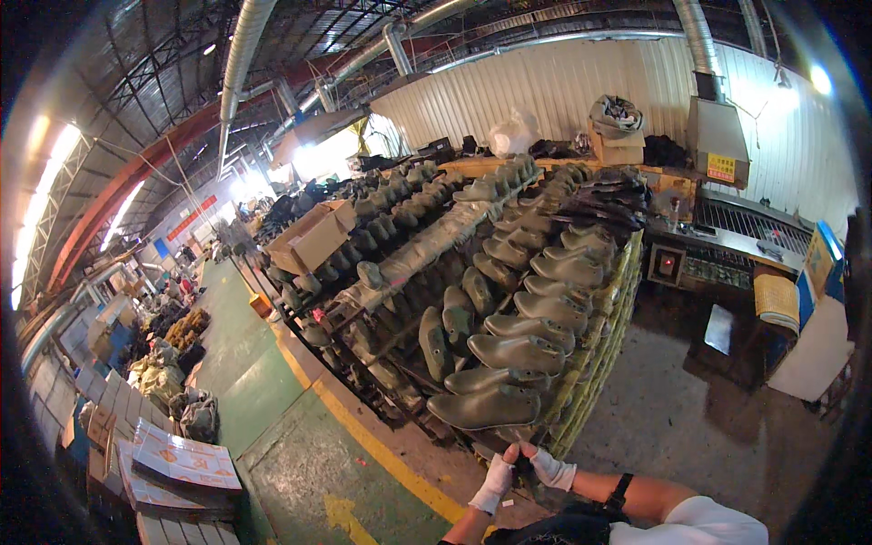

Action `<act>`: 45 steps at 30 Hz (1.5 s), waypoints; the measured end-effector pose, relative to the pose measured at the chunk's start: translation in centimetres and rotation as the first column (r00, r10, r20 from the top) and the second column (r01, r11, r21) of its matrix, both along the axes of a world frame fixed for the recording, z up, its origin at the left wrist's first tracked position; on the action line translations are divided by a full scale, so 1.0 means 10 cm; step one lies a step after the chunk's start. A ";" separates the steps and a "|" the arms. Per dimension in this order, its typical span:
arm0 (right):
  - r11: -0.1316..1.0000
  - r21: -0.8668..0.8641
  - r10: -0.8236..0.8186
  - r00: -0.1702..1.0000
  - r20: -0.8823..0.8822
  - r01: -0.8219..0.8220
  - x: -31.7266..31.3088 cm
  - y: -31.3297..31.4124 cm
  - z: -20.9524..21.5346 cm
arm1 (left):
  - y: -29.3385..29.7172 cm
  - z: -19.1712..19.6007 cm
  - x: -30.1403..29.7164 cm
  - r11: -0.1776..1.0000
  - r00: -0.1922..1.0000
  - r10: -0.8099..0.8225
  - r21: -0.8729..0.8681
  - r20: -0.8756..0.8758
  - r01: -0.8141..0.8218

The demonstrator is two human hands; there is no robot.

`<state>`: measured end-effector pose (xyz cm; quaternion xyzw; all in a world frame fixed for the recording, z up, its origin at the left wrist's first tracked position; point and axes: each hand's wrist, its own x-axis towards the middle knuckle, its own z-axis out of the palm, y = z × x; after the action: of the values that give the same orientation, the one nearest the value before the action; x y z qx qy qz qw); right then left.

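Close together at the bottom, my left hand (496, 480) and my right hand (549, 468) both wear white gloves with bare fingertips. Their fingers are closed and nearly meet; whatever they may hold is too small and dark to make out. A black watch (619, 491) sits on my right wrist. Just beyond my hands stands a rack (595, 363) loaded with rows of olive-grey shoe lasts. The nearest shoe last (486, 407) lies on its side, toe pointing left.
A cardboard box (312, 238) rests on the racks, left of a plastic-wrapped row (422, 247). Stacked cartons (186, 459) stand at lower left beside a green walkway (272, 436) with a yellow line. A metal machine (754, 227) and leaning boards (813, 336) are at right.
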<state>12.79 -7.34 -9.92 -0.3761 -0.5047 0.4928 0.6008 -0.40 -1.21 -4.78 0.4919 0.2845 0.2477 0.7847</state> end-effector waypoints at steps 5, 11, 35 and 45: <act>0.995 0.050 -0.086 0.995 0.041 0.084 0.02 0.06 -0.25 | 0.00 0.02 0.04 0.995 0.997 0.074 -0.070 0.031 -0.072; 0.983 0.026 -0.183 0.972 0.148 0.181 -0.01 0.06 -0.11 | -0.02 0.13 0.02 0.995 0.995 0.097 0.009 -0.038 -0.097; 0.984 -0.081 -0.163 0.986 -0.034 0.160 -0.06 -0.06 -0.03 | -0.09 0.20 0.04 0.984 0.997 0.074 0.164 -0.023 -0.069; 0.983 0.039 -0.181 0.980 0.077 0.179 0.00 -0.11 -0.08 | -0.05 0.20 0.02 0.995 0.995 -0.097 0.019 0.026 0.097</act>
<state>12.83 -8.44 -10.76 -0.4301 -0.5001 0.4129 0.6281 -0.24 -1.66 -2.81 0.5089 0.2477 0.2184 0.7950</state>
